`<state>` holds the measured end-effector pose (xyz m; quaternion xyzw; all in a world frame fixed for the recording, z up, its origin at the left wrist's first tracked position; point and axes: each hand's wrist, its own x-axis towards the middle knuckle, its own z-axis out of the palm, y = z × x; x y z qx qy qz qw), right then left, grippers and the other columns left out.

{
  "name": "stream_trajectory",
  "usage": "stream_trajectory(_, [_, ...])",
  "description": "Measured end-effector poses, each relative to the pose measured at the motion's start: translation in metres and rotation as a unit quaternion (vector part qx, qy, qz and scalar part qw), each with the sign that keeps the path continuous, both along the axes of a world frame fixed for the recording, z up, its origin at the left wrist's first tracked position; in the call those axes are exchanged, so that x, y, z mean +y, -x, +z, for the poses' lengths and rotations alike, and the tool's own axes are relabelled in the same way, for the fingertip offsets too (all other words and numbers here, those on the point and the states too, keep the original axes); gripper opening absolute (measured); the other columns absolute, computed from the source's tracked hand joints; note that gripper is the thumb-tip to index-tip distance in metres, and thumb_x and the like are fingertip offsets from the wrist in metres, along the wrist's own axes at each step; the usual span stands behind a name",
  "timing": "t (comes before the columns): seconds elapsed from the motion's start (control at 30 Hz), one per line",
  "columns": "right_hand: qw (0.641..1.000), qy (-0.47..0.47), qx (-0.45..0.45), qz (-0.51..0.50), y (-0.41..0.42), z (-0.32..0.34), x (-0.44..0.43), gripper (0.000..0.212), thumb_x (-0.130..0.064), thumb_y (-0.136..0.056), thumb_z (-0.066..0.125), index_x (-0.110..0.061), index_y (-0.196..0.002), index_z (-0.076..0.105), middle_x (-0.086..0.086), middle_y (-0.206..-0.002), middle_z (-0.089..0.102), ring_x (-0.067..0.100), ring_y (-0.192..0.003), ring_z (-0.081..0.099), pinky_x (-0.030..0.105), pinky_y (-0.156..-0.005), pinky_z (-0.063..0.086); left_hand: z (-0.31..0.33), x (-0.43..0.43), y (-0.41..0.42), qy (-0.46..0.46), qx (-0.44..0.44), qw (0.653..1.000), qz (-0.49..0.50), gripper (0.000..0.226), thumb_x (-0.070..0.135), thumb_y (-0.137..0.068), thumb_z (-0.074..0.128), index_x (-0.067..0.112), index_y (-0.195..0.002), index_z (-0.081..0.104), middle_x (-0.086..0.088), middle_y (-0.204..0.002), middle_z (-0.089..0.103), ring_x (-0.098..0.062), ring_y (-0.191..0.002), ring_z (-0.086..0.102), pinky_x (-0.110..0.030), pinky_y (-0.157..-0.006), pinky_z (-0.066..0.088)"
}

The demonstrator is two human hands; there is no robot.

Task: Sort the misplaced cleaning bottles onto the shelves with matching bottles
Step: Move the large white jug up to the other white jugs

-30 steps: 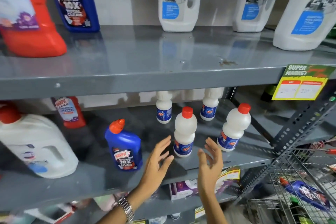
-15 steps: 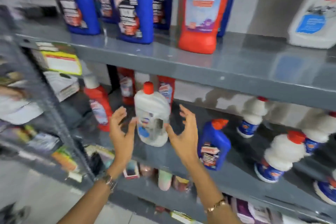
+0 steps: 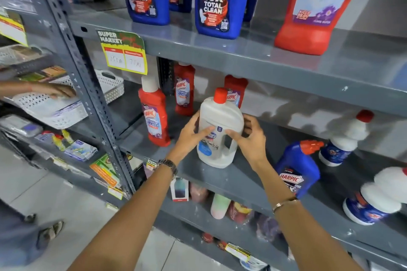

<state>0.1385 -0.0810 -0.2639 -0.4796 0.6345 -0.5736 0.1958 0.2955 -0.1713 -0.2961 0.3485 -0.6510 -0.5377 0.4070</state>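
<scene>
A white jug with a red cap [image 3: 218, 121] stands on the middle grey shelf [image 3: 246, 185] among red Harpic bottles [image 3: 154, 114]. My left hand [image 3: 191, 136] grips its left side, fingers across the label. From the right, my right hand [image 3: 251, 138] holds the jug at its handle. A small blue Harpic bottle [image 3: 297, 169] stands just right of my right forearm, followed by small white bottles with red caps [image 3: 345, 138]. On the upper shelf [image 3: 286, 59] stand large blue Harpic bottles [image 3: 218, 0] and one large red bathroom cleaner bottle [image 3: 317, 6].
A grey upright post [image 3: 88, 86] divides this rack from the one on the left, where another person's hand [image 3: 55, 91] rests on a white basket [image 3: 55, 108]. A yellow price tag [image 3: 123, 53] hangs from the upper shelf edge. Small packets fill the lowest shelf [image 3: 220, 204].
My view swung left from the small white bottles to the white jug. Both hands, spread apart around it half a second ago, have closed onto its sides.
</scene>
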Motion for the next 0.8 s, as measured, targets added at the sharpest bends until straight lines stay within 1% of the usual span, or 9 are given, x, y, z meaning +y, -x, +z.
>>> stream_trajectory(0.17, [1.0, 0.011, 0.008, 0.008, 0.0, 0.001, 0.006, 0.056, -0.005, -0.068, 0.078, -0.012, -0.118, 0.056, -0.002, -0.108, 0.064, -0.001, -0.087, 0.06, 0.009, -0.075, 0.049, -0.003, 0.01, -0.003, 0.044, 0.008, 0.998, 0.046, 0.064, 0.023, -0.079, 0.072, 0.026, -0.135, 0.043, 0.005, -0.124, 0.061, -0.011, -0.112, 0.059, -0.028, -0.091, 0.053])
stream_trajectory(0.2, [1.0, 0.014, 0.01, 0.013, 0.0, 0.001, 0.01, 0.056, -0.003, -0.068, 0.078, -0.012, -0.118, 0.056, 0.0, -0.109, 0.065, 0.002, -0.088, 0.061, 0.012, -0.077, 0.051, -0.004, 0.016, -0.003, 0.047, 0.015, 0.997, 0.058, 0.063, 0.021, -0.078, 0.073, 0.027, -0.133, 0.044, 0.006, -0.122, 0.062, -0.009, -0.111, 0.06, -0.027, -0.09, 0.053])
stream_trajectory(0.3, [0.999, 0.016, 0.003, 0.034, -0.005, 0.003, 0.026, 0.055, -0.002, -0.067, 0.077, -0.015, -0.117, 0.057, 0.002, -0.109, 0.066, 0.018, -0.096, 0.064, 0.035, -0.085, 0.056, -0.007, 0.037, -0.008, 0.064, 0.041, 0.993, 0.093, 0.063, 0.019, -0.076, 0.074, 0.034, -0.13, 0.046, 0.009, -0.119, 0.062, 0.006, -0.104, 0.06, -0.015, -0.08, 0.054])
stream_trajectory(0.37, [0.999, 0.026, -0.007, 0.042, -0.006, 0.004, 0.043, 0.055, -0.003, -0.068, 0.077, -0.021, -0.116, 0.057, 0.001, -0.111, 0.066, 0.02, -0.1, 0.064, 0.041, -0.086, 0.056, -0.005, 0.056, -0.012, 0.078, 0.039, 0.99, 0.106, 0.062, 0.025, -0.074, 0.075, 0.044, -0.126, 0.046, 0.01, -0.121, 0.062, 0.006, -0.105, 0.059, -0.017, -0.08, 0.054])
stream_trajectory(0.5, [0.998, 0.046, -0.021, 0.037, -0.007, 0.014, 0.085, 0.055, -0.008, -0.069, 0.079, -0.027, -0.116, 0.057, -0.004, -0.112, 0.067, 0.011, -0.099, 0.065, 0.035, -0.083, 0.058, 0.009, 0.096, -0.02, 0.149, -0.01, 0.976, 0.158, 0.06, 0.063, -0.064, 0.07, 0.055, -0.118, 0.047, 0.013, -0.113, 0.063, -0.009, -0.107, 0.06, -0.025, -0.081, 0.055])
stream_trajectory(0.6, [0.996, 0.08, -0.018, 0.037, -0.006, 0.043, 0.117, 0.054, -0.013, -0.067, 0.082, -0.033, -0.112, 0.059, -0.015, -0.105, 0.067, 0.002, -0.091, 0.065, 0.022, -0.074, 0.056, 0.032, 0.126, -0.016, 0.192, 0.0, 0.966, 0.171, 0.06, 0.061, -0.065, 0.067, 0.043, -0.121, 0.052, 0.007, -0.103, 0.065, -0.012, -0.097, 0.062, -0.04, -0.078, 0.056])
stream_trajectory(0.67, [0.993, 0.113, -0.013, 0.033, -0.002, 0.071, 0.14, 0.051, -0.019, -0.065, 0.082, -0.034, -0.109, 0.061, -0.017, -0.101, 0.068, 0.0, -0.087, 0.065, 0.016, -0.069, 0.053, 0.057, 0.145, -0.01, 0.217, 0.03, 0.96, 0.172, 0.058, 0.063, -0.067, 0.065, 0.039, -0.119, 0.055, 0.011, -0.094, 0.063, -0.011, -0.09, 0.061, -0.041, -0.076, 0.056])
stream_trajectory(0.73, [0.988, 0.152, -0.002, 0.024, 0.006, 0.104, 0.163, 0.048, -0.026, -0.063, 0.08, -0.035, -0.107, 0.063, -0.015, -0.095, 0.069, 0.002, -0.082, 0.065, 0.015, -0.066, 0.053, 0.089, 0.161, 0.001, 0.244, 0.056, 0.954, 0.166, 0.059, 0.069, -0.067, 0.062, 0.034, -0.114, 0.059, 0.015, -0.09, 0.061, -0.01, -0.088, 0.06, -0.041, -0.077, 0.055])
stream_trajectory(0.8, [0.982, 0.188, 0.011, 0.018, 0.014, 0.14, 0.183, 0.046, -0.026, -0.063, 0.079, -0.038, -0.104, 0.064, -0.013, -0.092, 0.07, 0.004, -0.081, 0.066, 0.016, -0.065, 0.053, 0.127, 0.175, 0.012, 0.266, 0.077, 0.949, 0.154, 0.064, 0.074, -0.064, 0.061, 0.029, -0.11, 0.062, 0.016, -0.09, 0.061, -0.017, -0.089, 0.061, -0.048, -0.081, 0.053])
